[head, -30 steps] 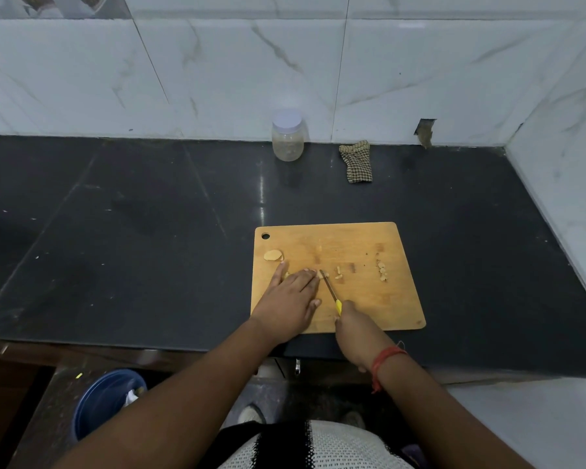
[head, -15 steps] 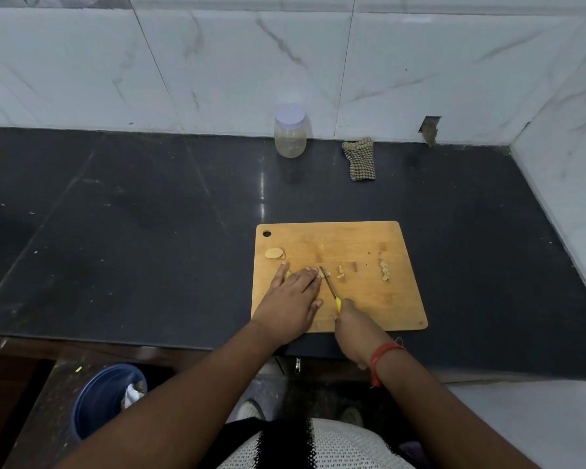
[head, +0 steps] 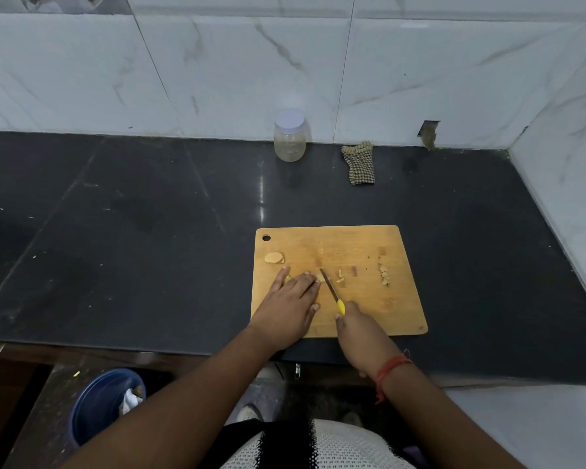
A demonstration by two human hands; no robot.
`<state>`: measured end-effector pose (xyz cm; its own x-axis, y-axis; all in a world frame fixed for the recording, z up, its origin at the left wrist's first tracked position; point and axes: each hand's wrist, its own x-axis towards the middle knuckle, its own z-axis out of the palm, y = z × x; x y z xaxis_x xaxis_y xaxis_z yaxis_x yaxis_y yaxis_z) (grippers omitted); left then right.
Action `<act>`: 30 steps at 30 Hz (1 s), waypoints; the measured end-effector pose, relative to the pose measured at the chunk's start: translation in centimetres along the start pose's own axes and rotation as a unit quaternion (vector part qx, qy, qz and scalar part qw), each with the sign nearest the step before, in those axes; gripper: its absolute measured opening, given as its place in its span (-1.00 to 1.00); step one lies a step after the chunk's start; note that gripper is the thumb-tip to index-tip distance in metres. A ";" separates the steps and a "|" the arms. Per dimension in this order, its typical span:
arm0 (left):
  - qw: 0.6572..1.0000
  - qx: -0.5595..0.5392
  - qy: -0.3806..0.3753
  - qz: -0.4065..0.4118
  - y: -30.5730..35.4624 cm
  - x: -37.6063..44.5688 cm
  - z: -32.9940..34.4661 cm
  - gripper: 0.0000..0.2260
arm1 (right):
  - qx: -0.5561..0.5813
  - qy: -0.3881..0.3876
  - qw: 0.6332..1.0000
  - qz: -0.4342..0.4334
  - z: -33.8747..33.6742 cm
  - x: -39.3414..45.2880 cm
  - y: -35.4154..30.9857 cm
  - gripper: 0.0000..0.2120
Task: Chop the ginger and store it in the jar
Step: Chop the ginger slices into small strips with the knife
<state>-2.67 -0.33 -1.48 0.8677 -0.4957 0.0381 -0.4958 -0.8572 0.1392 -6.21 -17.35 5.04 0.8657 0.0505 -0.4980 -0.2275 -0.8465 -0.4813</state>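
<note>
A wooden cutting board [head: 359, 242] lies on the black counter. My left hand [head: 290, 304] holds a small ginger piece [head: 321, 277] down on the board with its fingertips; most of that piece is hidden. My right hand [head: 359, 328] grips the yellow handle of a small knife [head: 332, 291], whose blade rests right beside my left fingertips. A ginger slice [head: 274, 257] lies near the board's far left corner. Cut bits [head: 340, 276] lie mid-board and more chopped ginger [head: 383, 275] to the right. A clear jar [head: 289, 136] with a pale lid stands shut at the wall.
A checked cloth [head: 360, 162] lies right of the jar by the tiled wall. The wall turns a corner at the right. Below the counter's front edge stands a blue bin [head: 99, 404] on the floor at the left.
The hands and knife stay in nearly the same place on the board. The camera view has shifted slightly.
</note>
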 end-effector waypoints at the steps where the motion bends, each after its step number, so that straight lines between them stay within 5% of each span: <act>1: 1.000 -0.002 0.001 0.002 -0.1 0.0 -0.1 -0.52 | -0.010 -0.003 1.000 0.002 -0.1 0.3 -0.2 -0.73; 17: 1.000 0.026 0.012 -0.001 -0.2 0.2 0.8 -0.52 | -0.066 -0.095 0.993 0.000 0.4 -0.8 0.0 -0.69; 30: 1.000 0.003 0.022 0.009 -0.6 0.2 1.3 -0.50 | -0.040 -0.050 0.998 0.014 0.3 0.1 -0.7 -0.73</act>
<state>-2.27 -0.12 -2.80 0.8598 -0.5039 0.0832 -0.5107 -0.8495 0.1324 -6.11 -16.55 5.14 0.8100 0.0748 -0.5817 -0.2120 -0.8874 -0.4094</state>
